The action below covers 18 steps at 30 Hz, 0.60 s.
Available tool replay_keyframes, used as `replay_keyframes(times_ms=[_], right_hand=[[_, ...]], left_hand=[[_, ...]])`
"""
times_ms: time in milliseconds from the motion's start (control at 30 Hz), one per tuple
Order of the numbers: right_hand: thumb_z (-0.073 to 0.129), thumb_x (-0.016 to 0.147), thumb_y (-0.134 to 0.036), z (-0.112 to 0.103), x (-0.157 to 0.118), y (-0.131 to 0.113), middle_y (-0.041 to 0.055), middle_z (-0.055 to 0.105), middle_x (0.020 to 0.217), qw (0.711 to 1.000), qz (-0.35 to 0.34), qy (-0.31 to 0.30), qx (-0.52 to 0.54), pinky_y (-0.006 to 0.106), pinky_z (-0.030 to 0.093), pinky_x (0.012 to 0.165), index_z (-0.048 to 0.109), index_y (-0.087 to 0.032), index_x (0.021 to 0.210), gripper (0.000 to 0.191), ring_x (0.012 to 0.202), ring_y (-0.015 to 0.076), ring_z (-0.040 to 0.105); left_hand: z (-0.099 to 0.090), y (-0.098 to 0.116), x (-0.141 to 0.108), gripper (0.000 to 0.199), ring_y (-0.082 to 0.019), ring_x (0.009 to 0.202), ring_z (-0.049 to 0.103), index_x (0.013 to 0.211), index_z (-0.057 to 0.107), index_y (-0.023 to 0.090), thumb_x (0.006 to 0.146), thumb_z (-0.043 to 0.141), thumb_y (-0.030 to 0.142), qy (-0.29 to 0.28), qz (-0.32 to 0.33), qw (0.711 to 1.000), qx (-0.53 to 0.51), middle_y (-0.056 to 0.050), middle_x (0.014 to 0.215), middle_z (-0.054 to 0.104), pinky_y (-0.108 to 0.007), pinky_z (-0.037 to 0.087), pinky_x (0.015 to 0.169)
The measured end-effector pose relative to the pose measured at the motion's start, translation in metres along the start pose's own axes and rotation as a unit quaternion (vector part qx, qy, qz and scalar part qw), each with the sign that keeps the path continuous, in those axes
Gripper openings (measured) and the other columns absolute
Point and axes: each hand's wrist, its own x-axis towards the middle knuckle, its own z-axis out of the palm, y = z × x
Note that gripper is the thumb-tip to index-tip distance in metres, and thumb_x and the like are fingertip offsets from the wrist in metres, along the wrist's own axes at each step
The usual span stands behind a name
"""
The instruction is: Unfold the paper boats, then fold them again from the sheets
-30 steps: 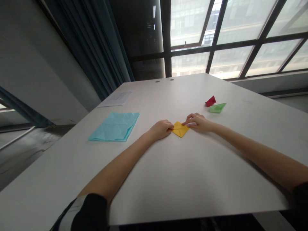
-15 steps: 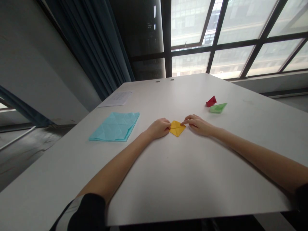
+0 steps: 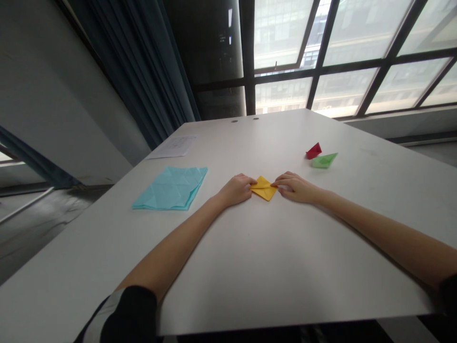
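A small folded piece of yellow origami paper point(image 3: 264, 190) lies between my hands, near the middle of the white table point(image 3: 271, 267). Creases and a raised fold run across it. My left hand point(image 3: 237, 190) pinches its left corner, the fingers closed and partly hiding that edge. At the right corner, my right hand point(image 3: 294, 187) grips the paper between thumb and fingertips. Both forearms rest along the tabletop.
A stack of light-blue creased paper point(image 3: 171, 188) lies to the left. Behind it is a printed white sheet point(image 3: 173, 146). A red folded paper piece point(image 3: 313, 151) and a green folded paper boat point(image 3: 324, 160) sit at the right rear.
The yellow paper has turned slightly, and its fold now stands a little raised. My right fingers have shifted from lying on its upper right edge to gripping the right corner.
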Motion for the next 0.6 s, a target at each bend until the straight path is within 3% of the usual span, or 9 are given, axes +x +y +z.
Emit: replay_keyframes(times_ms=[200,333,500,600], right_hand=[[0.048,0.082,-0.028,0.000,0.001,-0.003,0.0080,0.065,0.096,0.999,-0.018,0.039,0.012,0.036,0.043,0.084,0.063,-0.020,0.103,0.027,0.092,0.0206,0.056],[0.047,0.083,-0.031,-0.003,0.004,-0.009,0.0068,0.067,0.086,0.994,0.020,0.101,0.044,0.033,0.046,0.075,0.064,-0.020,0.093,0.023,0.082,0.0185,0.058],[0.050,0.080,-0.037,-0.006,0.009,-0.012,0.0045,0.068,0.080,0.968,0.136,0.158,0.138,0.028,0.046,0.061,0.063,-0.018,0.095,0.027,0.069,0.0164,0.059],[0.054,0.076,-0.038,-0.004,0.011,-0.007,0.0036,0.067,0.075,0.957,0.167,0.155,0.178,0.027,0.045,0.060,0.064,-0.016,0.094,0.030,0.064,0.0149,0.057]], left_hand=[[0.002,0.000,-0.001,0.017,-0.016,0.083,0.057,0.090,0.065,0.016,0.081,0.051,0.021,0.074,-0.009,0.997,-0.016,-0.006,0.087,0.066,-0.030,0.045,0.079],[0.002,0.004,0.002,0.019,-0.014,0.076,0.058,0.087,0.065,0.016,0.082,0.052,0.028,0.127,-0.074,0.984,-0.101,-0.005,0.083,0.066,-0.027,0.045,0.071],[0.008,0.007,0.008,0.031,-0.013,0.063,0.058,0.082,0.064,0.011,0.078,0.053,0.040,0.092,-0.182,0.936,-0.286,-0.005,0.071,0.066,-0.022,0.043,0.057],[0.010,0.009,0.009,0.034,-0.013,0.062,0.057,0.079,0.065,0.011,0.076,0.054,0.043,0.053,-0.208,0.933,-0.287,-0.004,0.069,0.065,-0.021,0.041,0.055]])
